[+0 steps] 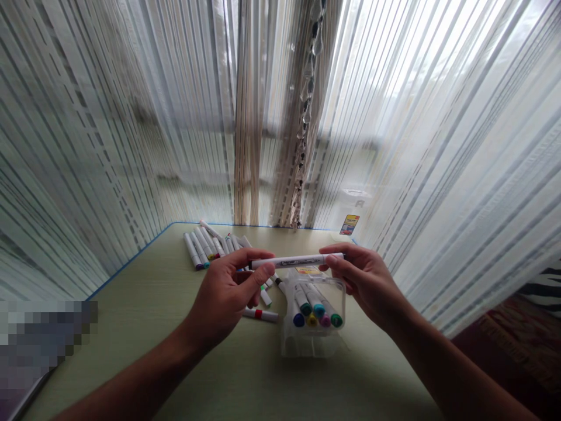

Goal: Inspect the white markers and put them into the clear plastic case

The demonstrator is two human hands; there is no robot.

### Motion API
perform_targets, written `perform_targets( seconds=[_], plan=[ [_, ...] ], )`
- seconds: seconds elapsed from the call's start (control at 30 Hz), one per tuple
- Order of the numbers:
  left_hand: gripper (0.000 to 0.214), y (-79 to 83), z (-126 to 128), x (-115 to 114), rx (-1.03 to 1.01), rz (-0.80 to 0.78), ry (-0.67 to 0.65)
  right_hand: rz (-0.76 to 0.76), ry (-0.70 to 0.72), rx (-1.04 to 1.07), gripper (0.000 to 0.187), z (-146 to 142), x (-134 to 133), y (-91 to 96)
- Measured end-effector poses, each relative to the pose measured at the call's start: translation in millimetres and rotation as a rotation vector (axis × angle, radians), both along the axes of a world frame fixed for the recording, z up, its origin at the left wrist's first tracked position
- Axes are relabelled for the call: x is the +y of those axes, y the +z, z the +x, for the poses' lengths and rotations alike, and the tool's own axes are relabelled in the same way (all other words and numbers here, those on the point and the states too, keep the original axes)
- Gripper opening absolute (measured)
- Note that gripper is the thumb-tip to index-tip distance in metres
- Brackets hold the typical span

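Observation:
A white marker (298, 261) with dark printing lies level between my two hands, above the table. My left hand (232, 280) pinches its left end between thumb and fingers. At the other end, my right hand (359, 272) grips the marker the same way. Just below it stands a clear plastic case (287, 342) with several white markers inside, their coloured ends facing me in blue, yellow, pink, teal and green. Left of the case, a white marker with a red band (258, 314) lies on the table, partly behind my left hand.
Several loose white markers (204, 245) are heaped at the back left of the pale table (144, 304). A clear lid with a yellow label (349, 224) stands at the back right. String curtains (197, 117) hang behind. A pixelated patch (35, 351) covers the left edge.

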State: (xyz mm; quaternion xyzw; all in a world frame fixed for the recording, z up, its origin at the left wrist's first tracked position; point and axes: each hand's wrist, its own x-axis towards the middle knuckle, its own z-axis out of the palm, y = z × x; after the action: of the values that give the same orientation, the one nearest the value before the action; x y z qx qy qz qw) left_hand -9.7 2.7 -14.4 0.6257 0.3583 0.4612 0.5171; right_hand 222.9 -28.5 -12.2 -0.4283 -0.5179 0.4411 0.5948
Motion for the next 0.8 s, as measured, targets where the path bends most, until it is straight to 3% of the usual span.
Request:
perform_targets(
  seconds=[0.8],
  plan=[
    [0.027, 1.9, -0.2, -1.1, -0.013, 0.004, -0.023, -0.003, 0.023, 0.004, 0.019, 1.6, 2.0, -1.4]
  ],
)
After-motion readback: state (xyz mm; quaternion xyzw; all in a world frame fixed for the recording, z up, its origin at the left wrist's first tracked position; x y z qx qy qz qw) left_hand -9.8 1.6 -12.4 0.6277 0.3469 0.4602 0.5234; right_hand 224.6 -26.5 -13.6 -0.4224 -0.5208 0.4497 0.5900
